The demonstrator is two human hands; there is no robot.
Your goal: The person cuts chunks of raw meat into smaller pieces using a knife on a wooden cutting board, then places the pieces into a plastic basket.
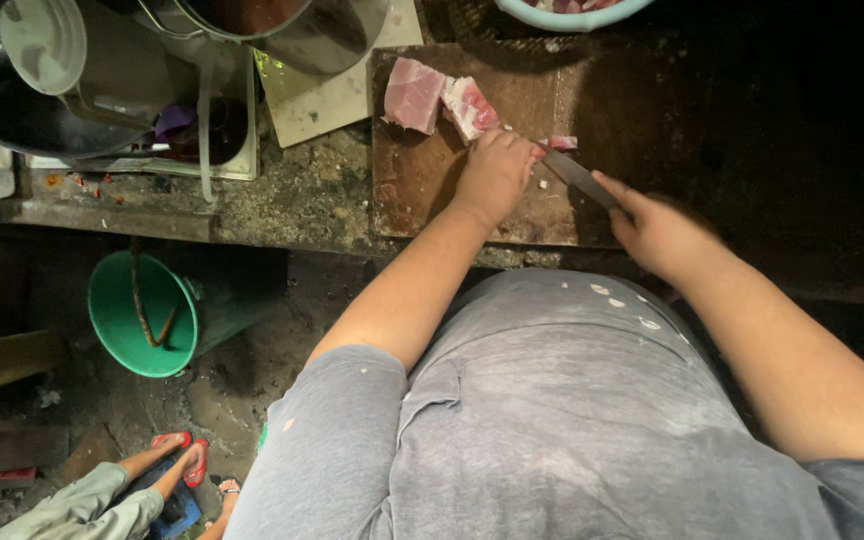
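Note:
Two chunks of pink raw meat [437,99] lie at the far left corner of a dark wooden cutting board [422,190]. My left hand [495,172] rests on the board with its fingertips on a small meat piece [560,143]. A knife [578,177] is gripped in my right hand [658,233], its blade pointing toward that small piece beside my left fingers.
A light blue bowl [572,12] with meat pieces stands beyond the board. Metal pots [282,25] and a pan crowd the counter's left. Below, a green bucket [142,315] sits on the floor, and another person's feet in red sandals [177,455] show at bottom left.

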